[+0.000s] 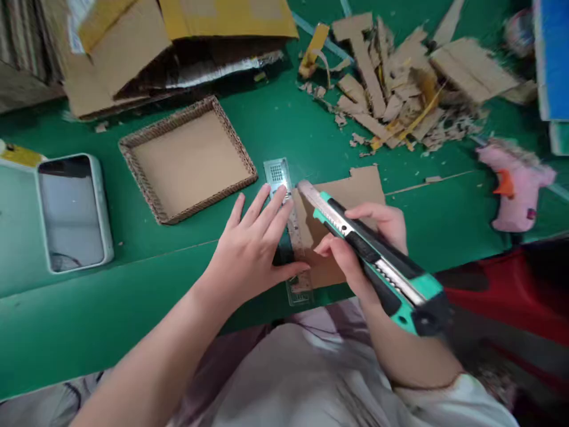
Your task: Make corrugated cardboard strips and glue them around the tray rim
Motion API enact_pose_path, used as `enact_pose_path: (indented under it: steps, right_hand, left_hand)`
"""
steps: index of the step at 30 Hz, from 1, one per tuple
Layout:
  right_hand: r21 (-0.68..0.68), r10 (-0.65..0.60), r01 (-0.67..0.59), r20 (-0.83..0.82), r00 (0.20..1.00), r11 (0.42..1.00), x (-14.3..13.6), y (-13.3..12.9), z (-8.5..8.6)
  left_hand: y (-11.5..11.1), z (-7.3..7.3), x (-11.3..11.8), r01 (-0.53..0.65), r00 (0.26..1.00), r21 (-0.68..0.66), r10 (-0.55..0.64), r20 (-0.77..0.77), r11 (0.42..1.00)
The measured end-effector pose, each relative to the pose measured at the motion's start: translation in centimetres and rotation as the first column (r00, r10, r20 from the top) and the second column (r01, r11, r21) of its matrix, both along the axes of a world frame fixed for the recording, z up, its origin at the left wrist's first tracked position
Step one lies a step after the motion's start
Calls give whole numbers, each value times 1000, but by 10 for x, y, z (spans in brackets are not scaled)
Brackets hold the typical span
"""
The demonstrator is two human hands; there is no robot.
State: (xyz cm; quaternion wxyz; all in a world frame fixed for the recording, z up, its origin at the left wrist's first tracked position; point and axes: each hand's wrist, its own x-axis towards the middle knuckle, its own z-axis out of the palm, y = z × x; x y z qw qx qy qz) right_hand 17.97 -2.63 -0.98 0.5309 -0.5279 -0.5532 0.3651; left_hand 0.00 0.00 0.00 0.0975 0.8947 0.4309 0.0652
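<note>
A clear plastic ruler (300, 293) lies over the left edge of a flat cardboard piece (362, 193). Spread across the ruler is my left hand (253, 252), its fingers apart and pressing down on it. My right hand (360, 255) is wrapped round a green and black utility knife (377, 261). The knife's tip is near the ruler's right edge, above the cardboard; whether it touches is unclear. To the left of my left hand sits a shallow cardboard tray (191, 160) with corrugated walls.
A phone (73, 213) lies at the left. Cardboard scraps (400, 89) are heaped at the back right, with a pink glue gun (515, 187) at the right. An open cardboard box (120, 53) stands at the back left, and a blue object (553, 59) at the right edge.
</note>
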Motion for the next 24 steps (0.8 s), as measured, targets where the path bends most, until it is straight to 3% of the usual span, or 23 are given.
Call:
enact_pose_path:
  steps: [9, 24]
  right_hand:
    - [10, 38, -38, -54, 998, 999, 1, -2, 6]
    - [37, 16, -16, -11, 1000, 999, 0, 0, 7]
  left_hand:
    - [-1, 2, -1, -41, 999, -15, 42, 15, 999]
    - [0, 0, 0, 29, 999, -49, -28, 26, 998]
